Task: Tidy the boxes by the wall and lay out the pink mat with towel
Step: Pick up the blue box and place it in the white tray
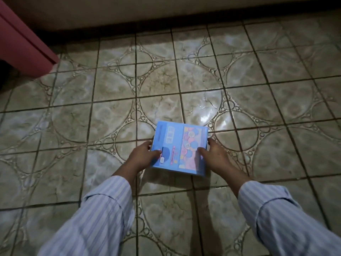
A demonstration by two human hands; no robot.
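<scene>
On tiled floor, hands gripping blue box

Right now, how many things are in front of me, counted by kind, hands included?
Box: 1, blue, held at both sides
Hands: 2, left and right
Sleeves: 2, striped, left and right
Pink mat: 1, top left, only partly in view
Total: 6

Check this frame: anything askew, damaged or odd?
Little stands out. The blue box, held by left hand and right hand, sits out on the tiled floor, far from the wall and skewed to the grout lines. No damage visible.
</scene>
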